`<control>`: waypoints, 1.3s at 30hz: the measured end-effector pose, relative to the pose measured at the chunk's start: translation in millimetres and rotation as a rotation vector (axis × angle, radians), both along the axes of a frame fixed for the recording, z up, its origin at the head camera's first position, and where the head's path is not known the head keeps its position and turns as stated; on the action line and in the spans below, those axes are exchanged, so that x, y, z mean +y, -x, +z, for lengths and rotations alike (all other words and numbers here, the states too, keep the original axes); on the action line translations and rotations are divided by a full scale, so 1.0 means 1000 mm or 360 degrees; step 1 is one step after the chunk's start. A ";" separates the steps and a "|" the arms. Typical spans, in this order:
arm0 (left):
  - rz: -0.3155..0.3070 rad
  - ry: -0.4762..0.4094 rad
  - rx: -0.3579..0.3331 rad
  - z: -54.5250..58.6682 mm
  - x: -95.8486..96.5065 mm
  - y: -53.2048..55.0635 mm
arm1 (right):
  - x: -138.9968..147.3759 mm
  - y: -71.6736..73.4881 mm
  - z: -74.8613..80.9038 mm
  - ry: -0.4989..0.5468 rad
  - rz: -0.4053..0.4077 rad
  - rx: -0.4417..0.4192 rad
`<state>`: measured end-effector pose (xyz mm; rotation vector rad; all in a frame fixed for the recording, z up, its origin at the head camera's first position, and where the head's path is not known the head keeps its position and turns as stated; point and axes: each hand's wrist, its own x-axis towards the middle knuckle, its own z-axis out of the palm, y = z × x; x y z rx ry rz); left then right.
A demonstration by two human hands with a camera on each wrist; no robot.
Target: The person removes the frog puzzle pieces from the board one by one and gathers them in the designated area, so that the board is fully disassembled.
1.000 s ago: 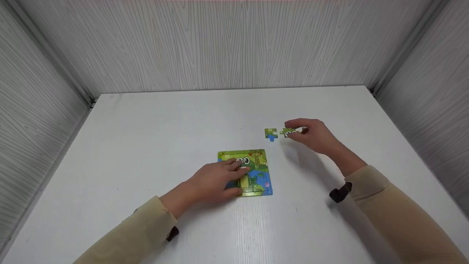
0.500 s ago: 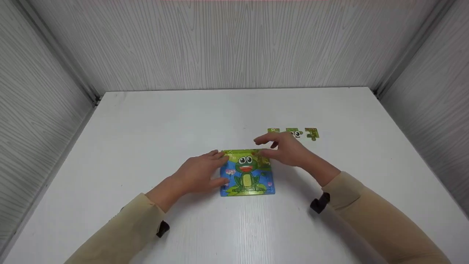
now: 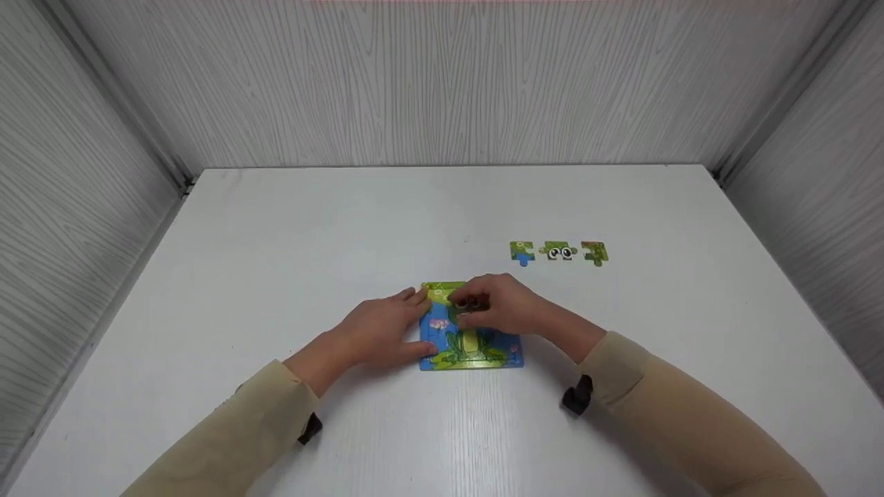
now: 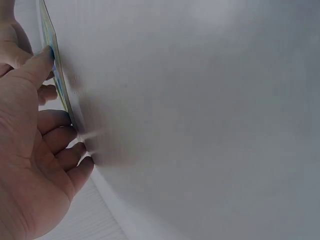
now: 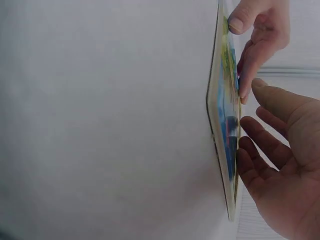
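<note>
A square frog jigsaw puzzle [image 3: 471, 357] lies flat on the white table, with a green and blue frame round its picture. My left hand [image 3: 382, 333] rests along its left side, the thumb laid over the lower left and the other fingers near the upper left corner. Over the frog's head and the upper right part hovers my right hand [image 3: 510, 304], its fingertips close to the picture. In the right wrist view, the fingers [image 5: 260, 140] of this hand are bent loosely at the puzzle's surface with a gap below the thumb. The right hand hides the frog's face.
Behind the puzzle, to the right, three loose jigsaw pieces lie in a row: a green and blue piece [image 3: 523, 252], a piece with two eyes [image 3: 559, 252] and a green-brown piece [image 3: 594, 252]. Pale wood-grain panels [image 3: 442, 83] wall the table at the back and sides.
My right hand has left the loose pieces and moved left and nearer, onto the puzzle. The left hand has drawn back from the puzzle's middle to its left edge.
</note>
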<state>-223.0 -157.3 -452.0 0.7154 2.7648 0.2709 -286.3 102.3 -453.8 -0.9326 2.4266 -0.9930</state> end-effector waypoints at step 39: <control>0.0001 0.0091 -0.0030 0.003 0.004 0.002 | -0.004 0.003 -0.015 0.0086 0.0106 -0.0055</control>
